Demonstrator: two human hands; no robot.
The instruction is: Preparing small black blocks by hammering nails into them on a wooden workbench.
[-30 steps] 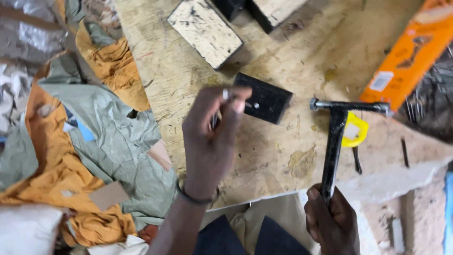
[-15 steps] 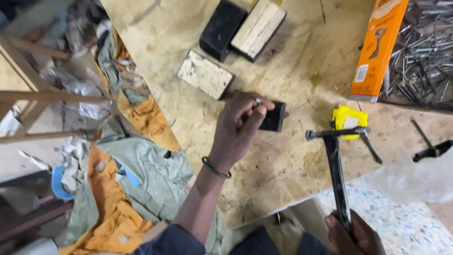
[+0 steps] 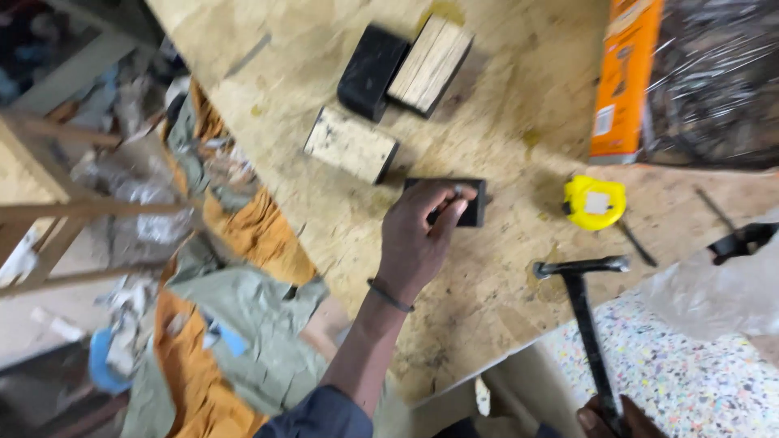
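My left hand (image 3: 415,239) rests on a small black block (image 3: 477,203) on the plywood bench (image 3: 503,138), pinching a small nail (image 3: 458,191) upright against the block's top. My right hand (image 3: 607,420), only partly in view at the bottom edge, grips the handle of a black hammer (image 3: 586,324). The hammer head (image 3: 580,266) is to the right of and nearer than the block, apart from it.
A pale-topped block (image 3: 350,144), a black block (image 3: 372,71) and a wooden block (image 3: 430,65) lie further back. A yellow tape measure (image 3: 595,203), an orange box (image 3: 625,77), plastic-wrapped nails (image 3: 714,73) and a clear bag (image 3: 722,292) are on the right. Cloths (image 3: 235,324) are piled on the left.
The view has swung, so the bench sits differently in frame. My left hand stays on the black block with the nail. The hammer head has drawn back nearer to me.
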